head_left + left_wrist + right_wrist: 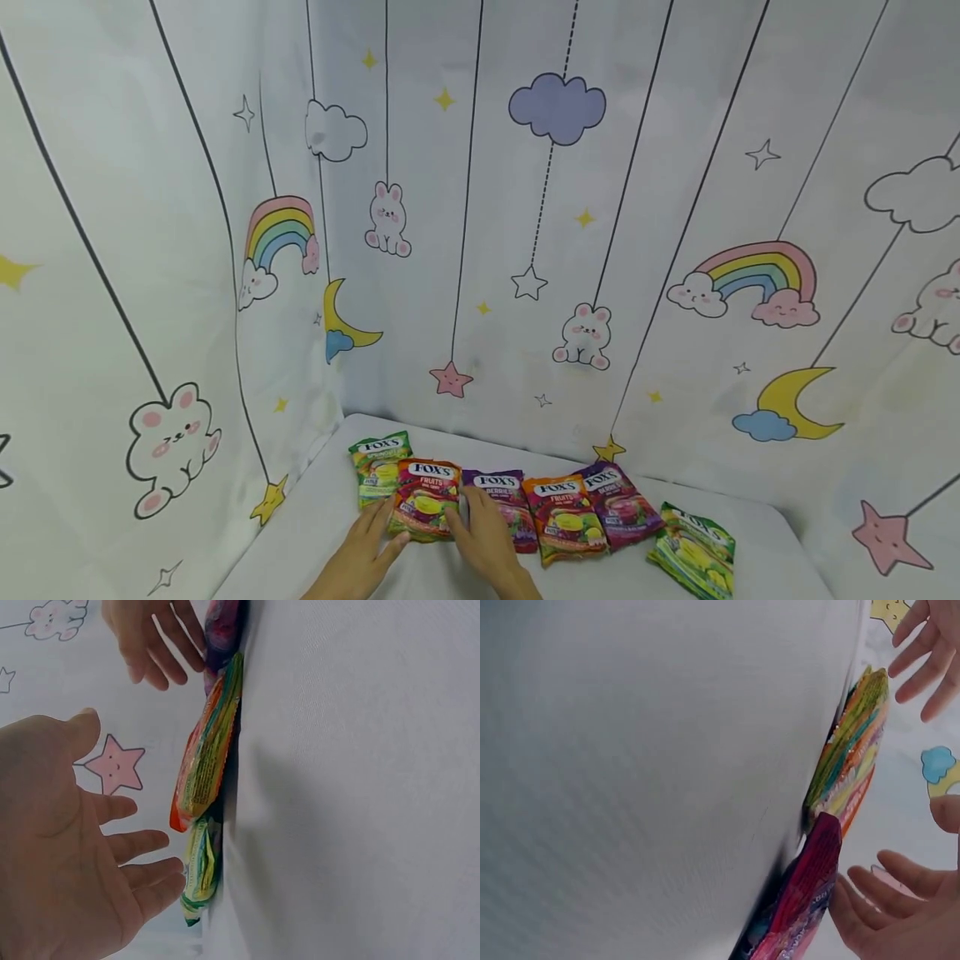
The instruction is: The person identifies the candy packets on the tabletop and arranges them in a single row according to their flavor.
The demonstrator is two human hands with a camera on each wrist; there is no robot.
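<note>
1. The left Fox's Fruits packet point(426, 507) sits on the white-covered worktop point(300, 521), its printed front towards the head camera. Clock directions here run around this packet in the head view.
2. The hands are apart, one to each side: the left hand point(366, 543) at 8 o'clock, the right hand point(483, 535) at 4 o'clock.
3. Their fingers look extended and relaxed rather than curled round the packet; whether any fingertip presses it, I cannot tell.
4. Light, even contact from both sides should serve best; a stronger push from either hand would likely twist the packet.
5. The bag seems soft and its film slippery, so broad finger contact low on the sides looks safer than pinching the top seam.
6. At 10 o'clock it overlaps part of the left green Fox's packet point(369, 475); easing it up before any shift should avoid dragging that one.
7. At 3 o'clock lies the left Fox's Berries packet point(513, 504), close to the right fingertips, so those need a careful path.
8. Beyond it, the right Fox's Fruits packet point(566, 521) is near the right wrist; a wide outward sweep could nudge it.
</note>
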